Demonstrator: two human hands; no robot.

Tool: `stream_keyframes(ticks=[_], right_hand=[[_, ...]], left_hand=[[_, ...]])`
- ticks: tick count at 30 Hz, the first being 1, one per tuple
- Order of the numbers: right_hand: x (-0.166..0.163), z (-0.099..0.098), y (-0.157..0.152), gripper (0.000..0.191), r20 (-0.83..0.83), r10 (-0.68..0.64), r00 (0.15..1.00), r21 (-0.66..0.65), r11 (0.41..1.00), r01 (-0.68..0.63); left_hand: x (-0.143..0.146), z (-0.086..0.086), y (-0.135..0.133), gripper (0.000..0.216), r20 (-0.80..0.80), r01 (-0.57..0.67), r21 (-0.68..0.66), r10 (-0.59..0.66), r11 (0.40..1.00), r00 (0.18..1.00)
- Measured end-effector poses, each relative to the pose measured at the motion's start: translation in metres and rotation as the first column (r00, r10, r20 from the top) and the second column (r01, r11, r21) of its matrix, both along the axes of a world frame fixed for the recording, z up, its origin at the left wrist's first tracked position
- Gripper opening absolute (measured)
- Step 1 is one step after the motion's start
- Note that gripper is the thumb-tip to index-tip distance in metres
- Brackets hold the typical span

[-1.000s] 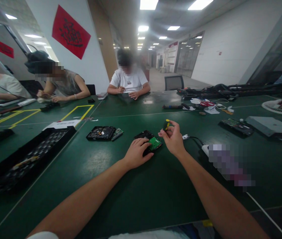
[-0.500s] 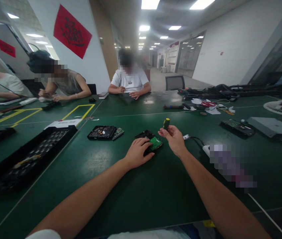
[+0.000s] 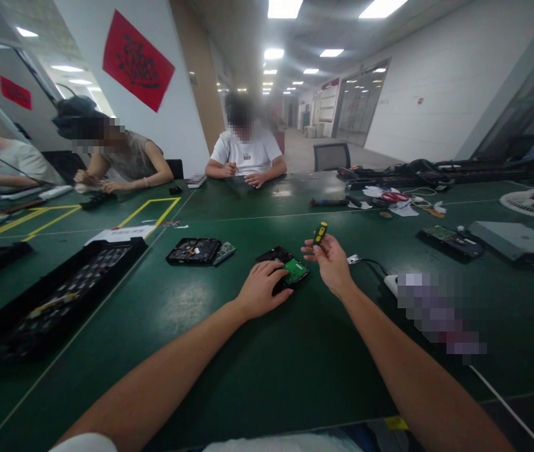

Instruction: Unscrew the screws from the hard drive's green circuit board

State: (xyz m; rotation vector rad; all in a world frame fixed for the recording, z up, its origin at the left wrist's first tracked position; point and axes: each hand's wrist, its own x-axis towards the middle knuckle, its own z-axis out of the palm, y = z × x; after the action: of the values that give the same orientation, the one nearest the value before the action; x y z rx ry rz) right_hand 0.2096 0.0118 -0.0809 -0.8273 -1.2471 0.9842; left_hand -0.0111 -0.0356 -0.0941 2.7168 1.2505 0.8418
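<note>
A hard drive [image 3: 300, 271] with a green circuit board lies on the table in front of me. My left hand [image 3: 263, 290] holds it from the near left side, fingers over its top and thumb along the near edge. Just right of and above the drive, my right hand [image 3: 331, 262] grips a screwdriver [image 3: 321, 233] by its black and yellow handle. The handle's end points up and slightly right; the shaft and tip cannot be made out. Left of the drive sit another opened hard drive [image 3: 193, 250] and a loose circuit board [image 3: 224, 252].
A long black tray [image 3: 54, 295] stands on the green table [image 3: 229, 376] at left. To the right are a power strip [image 3: 391, 285], a drive with an exposed board [image 3: 450, 242] and a grey metal box [image 3: 521, 242]. Co-workers sit across, one in a white shirt [image 3: 248, 152].
In my right hand the screwdriver has turned and now leans to the right, with more of the yellow on its handle showing. The right fingers have shifted; my left hand stays on the drive.
</note>
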Motion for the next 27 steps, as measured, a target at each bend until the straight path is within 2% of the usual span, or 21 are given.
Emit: stream_keyframes(ticks=[7, 12, 17, 27], right_hand=[[0.001, -0.001, -0.001, 0.049, 0.078, -0.074, 0.994, 0.087, 0.994, 0.067], [0.001, 0.001, -0.005, 0.058, 0.158, -0.085, 0.984, 0.148, 0.987, 0.061], [0.003, 0.005, -0.009, 0.069, 0.225, -0.094, 0.970, 0.167, 0.984, 0.057], [0.005, 0.012, -0.012, 0.074, 0.287, -0.117, 0.951, 0.170, 0.983, 0.070]], left_hand=[[0.000, 0.000, 0.000, 0.048, 0.000, -0.005, 0.003, 0.005, 1.000, 1.000], [0.001, 0.000, 0.000, 0.048, -0.013, -0.007, 0.000, 0.007, 1.000, 1.000], [0.001, 0.000, 0.000, 0.047, -0.016, -0.012, 0.001, 0.012, 1.000, 1.000], [0.001, 0.002, -0.001, 0.049, -0.021, -0.012, -0.003, 0.012, 1.000, 1.000]])
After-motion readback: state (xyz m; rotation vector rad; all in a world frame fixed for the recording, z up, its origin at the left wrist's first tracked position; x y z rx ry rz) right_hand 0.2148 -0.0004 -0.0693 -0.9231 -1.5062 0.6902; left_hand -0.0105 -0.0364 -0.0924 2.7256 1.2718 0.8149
